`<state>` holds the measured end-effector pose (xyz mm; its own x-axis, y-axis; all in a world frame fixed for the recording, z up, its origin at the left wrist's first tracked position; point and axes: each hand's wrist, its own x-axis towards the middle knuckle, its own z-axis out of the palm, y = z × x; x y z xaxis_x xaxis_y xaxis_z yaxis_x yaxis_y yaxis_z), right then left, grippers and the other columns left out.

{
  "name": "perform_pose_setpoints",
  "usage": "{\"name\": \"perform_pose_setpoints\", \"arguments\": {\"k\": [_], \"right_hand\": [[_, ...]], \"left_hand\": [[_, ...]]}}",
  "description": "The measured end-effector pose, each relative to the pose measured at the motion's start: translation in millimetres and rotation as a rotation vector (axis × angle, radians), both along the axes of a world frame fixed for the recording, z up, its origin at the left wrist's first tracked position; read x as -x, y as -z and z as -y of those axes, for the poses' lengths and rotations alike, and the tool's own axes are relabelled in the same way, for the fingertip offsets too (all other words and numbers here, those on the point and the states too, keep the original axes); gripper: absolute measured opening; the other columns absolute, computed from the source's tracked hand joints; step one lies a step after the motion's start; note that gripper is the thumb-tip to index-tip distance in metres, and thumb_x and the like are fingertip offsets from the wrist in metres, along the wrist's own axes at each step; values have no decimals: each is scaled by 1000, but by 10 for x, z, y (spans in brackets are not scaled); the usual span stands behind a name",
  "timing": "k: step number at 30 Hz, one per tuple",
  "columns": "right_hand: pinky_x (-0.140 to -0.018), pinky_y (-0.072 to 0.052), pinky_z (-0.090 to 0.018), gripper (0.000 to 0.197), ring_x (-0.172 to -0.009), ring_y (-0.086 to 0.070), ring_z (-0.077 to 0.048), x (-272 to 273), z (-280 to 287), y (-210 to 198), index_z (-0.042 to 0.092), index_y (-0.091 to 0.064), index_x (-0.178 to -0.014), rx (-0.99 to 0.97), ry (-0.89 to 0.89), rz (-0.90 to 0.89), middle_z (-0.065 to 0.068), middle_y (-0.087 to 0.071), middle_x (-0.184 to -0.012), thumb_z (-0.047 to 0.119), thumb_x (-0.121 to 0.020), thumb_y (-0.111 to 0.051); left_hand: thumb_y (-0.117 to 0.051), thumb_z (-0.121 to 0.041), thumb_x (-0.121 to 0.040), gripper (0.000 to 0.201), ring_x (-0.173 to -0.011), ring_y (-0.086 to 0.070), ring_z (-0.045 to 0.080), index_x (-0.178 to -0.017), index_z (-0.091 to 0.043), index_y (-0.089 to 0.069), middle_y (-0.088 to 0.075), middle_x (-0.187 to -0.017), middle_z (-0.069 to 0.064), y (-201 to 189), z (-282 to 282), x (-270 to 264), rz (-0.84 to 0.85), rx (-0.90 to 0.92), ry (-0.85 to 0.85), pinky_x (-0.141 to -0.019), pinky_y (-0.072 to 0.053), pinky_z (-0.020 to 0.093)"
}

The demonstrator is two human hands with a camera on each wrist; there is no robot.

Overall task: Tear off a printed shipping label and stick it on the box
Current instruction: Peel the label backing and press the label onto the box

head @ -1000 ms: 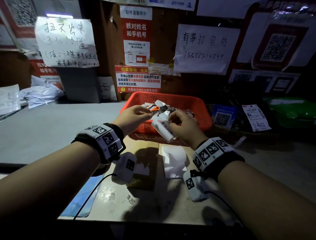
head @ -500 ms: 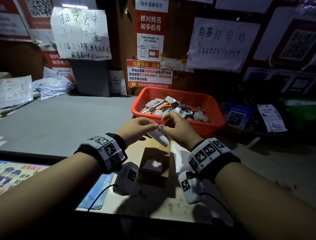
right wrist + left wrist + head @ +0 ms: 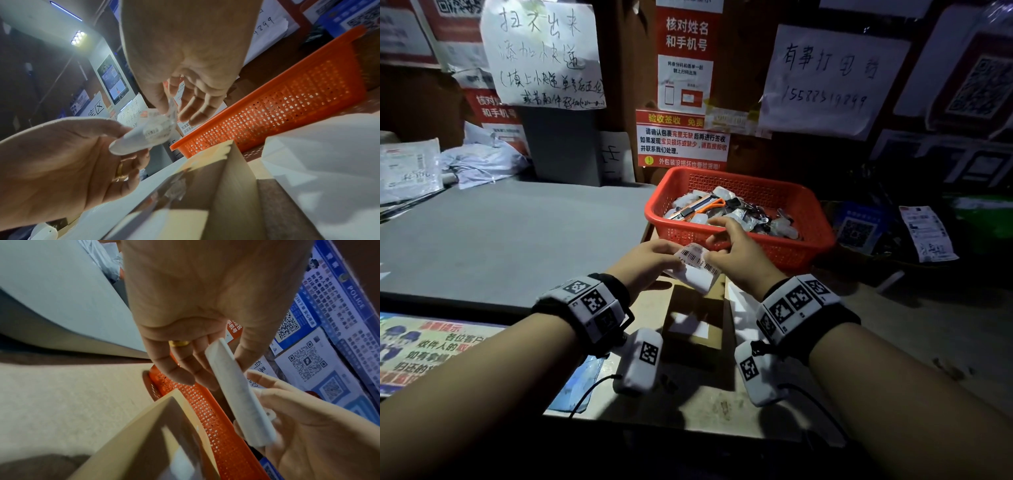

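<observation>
A white shipping label (image 3: 697, 265) with a barcode is stretched between my two hands, just above the far end of a small brown cardboard box (image 3: 693, 325) on the counter. My left hand (image 3: 671, 258) pinches the label's left end between thumb and fingers; the left wrist view shows that label (image 3: 236, 391) edge-on. My right hand (image 3: 714, 248) pinches the right end, its other fingers spread. In the right wrist view the label (image 3: 148, 134) curls between the two hands over the box (image 3: 205, 186).
A red mesh basket (image 3: 808, 219) of small items stands just beyond the hands. A white sheet (image 3: 739, 301) lies right of the box. A grey raised counter (image 3: 500, 240) spreads to the left. Notices cover the wall behind.
Both hands have brought the label down and nearer, from in front of the basket to just over the box. Both still hold it.
</observation>
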<state>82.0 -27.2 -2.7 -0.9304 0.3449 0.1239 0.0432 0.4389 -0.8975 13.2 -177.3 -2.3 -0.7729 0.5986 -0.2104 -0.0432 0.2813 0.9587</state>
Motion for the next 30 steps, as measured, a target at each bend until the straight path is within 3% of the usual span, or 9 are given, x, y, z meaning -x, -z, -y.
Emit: {"name": "perform_pose_setpoints", "arguments": {"k": [2,4,8,12,16,20,24,27,30], "right_hand": [[-66,-50,-25,26,-84,-57,-15,27,-33,48,16,-53,-109,0,42,9,-1,-56,-94,8,-85,-61],[-61,-47,-26,8,-76,-56,-17,33,-53,88,15,-55,-90,10,79,38,-2,-59,-85,12,-86,-62],[-58,-43,-29,18,-63,-51,-17,25,-100,119,16,-56,-70,79,130,65,-3,-56,-68,12,-87,-62],[-57,-42,-28,19,-58,-50,-16,-7,-135,97,15,-57,-69,123,148,109,-4,-55,-63,11,-87,-60],[-59,-44,-27,19,-61,-50,-17,-36,-149,64,14,-57,-70,163,155,155,-4,-54,-65,13,-90,-57],[-55,-47,-26,15,-58,-53,-16,-67,-147,57,11,-57,-77,232,152,208,-4,-53,-66,15,-91,-56],[-51,-47,-23,16,-53,-51,-14,-64,-151,84,12,-55,-77,282,164,248,-3,-52,-64,14,-92,-53],[-52,-48,-24,18,-52,-50,-14,-52,-148,94,12,-55,-74,295,171,271,-4,-52,-64,12,-92,-52],[-53,-47,-24,21,-53,-49,-16,-51,-154,88,11,-54,-71,311,173,298,-5,-51,-63,9,-91,-50]], "left_hand": [[-55,-5,-84,23,-76,-59,13,-105,-11,-61,-63,-90,6,27,12,-6,26,-42,-32,-63,-47,22],[-54,-12,-87,24,-82,-61,16,-110,-10,-60,-64,-97,9,62,32,-12,41,-79,-59,-67,-49,24],[-51,-33,-92,29,-83,-64,18,-108,-12,-63,-67,-97,6,87,42,-30,102,-142,-64,-78,-51,30],[-52,-42,-90,38,-105,-63,26,-103,-11,-67,-70,-108,7,108,9,-23,7,-64,-64,-96,-47,42],[-62,-37,-84,19,-93,-61,22,-89,-18,-64,-65,-93,2,73,-39,-5,-129,65,-46,-90,-51,40],[-67,-43,-79,36,-86,-61,21,-96,-11,-62,-65,-99,9,16,-74,48,-146,117,-29,-84,-55,43],[-66,-43,-79,32,-79,-61,17,-88,-14,-58,-64,-98,8,2,-84,86,-130,130,-12,-66,-56,31],[-63,-33,-84,20,-80,-58,17,-81,-14,-60,-65,-94,8,32,-81,109,-148,136,-2,-63,-52,27],[-62,-32,-85,22,-77,-57,15,-88,-10,-64,-64,-89,6,47,-89,121,-148,128,-10,-61,-51,25]]}}
